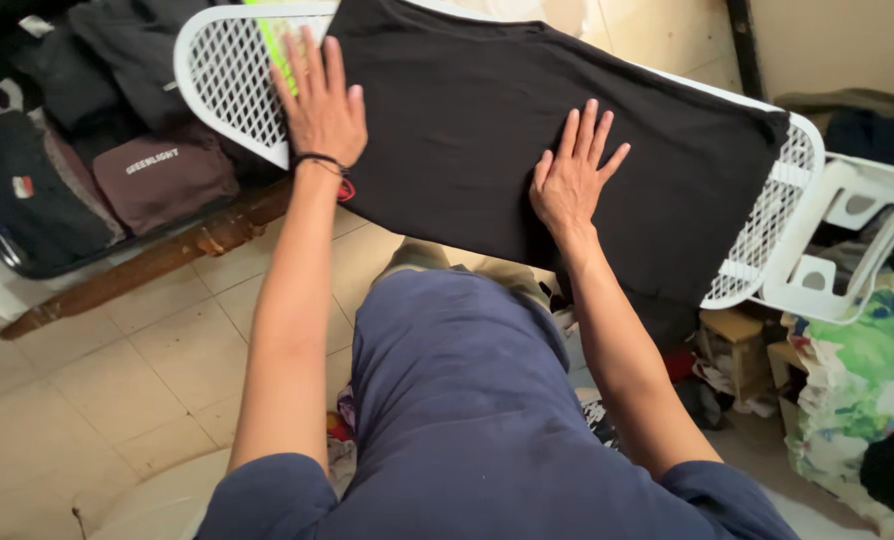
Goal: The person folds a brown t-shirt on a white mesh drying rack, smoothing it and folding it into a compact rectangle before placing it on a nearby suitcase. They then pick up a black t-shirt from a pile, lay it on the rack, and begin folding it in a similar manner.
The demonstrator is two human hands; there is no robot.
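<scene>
A black garment (487, 110) lies spread flat over a white mesh ironing board (229, 80). My left hand (319, 100) rests flat, fingers spread, on the board at the garment's left edge, with a dark band on the wrist. My right hand (573, 172) presses flat on the middle of the black cloth, fingers apart. Neither hand holds anything. A strip of bright green cloth (279, 45) shows under my left fingers.
Folded dark clothes and a maroon garment (162, 180) sit in a pile at the left, beside a brown wooden pole (147, 265) on the tiled floor. A white plastic rack (847, 235) joins the board's right end. Colourful fabric (852, 380) and clutter lie at the lower right.
</scene>
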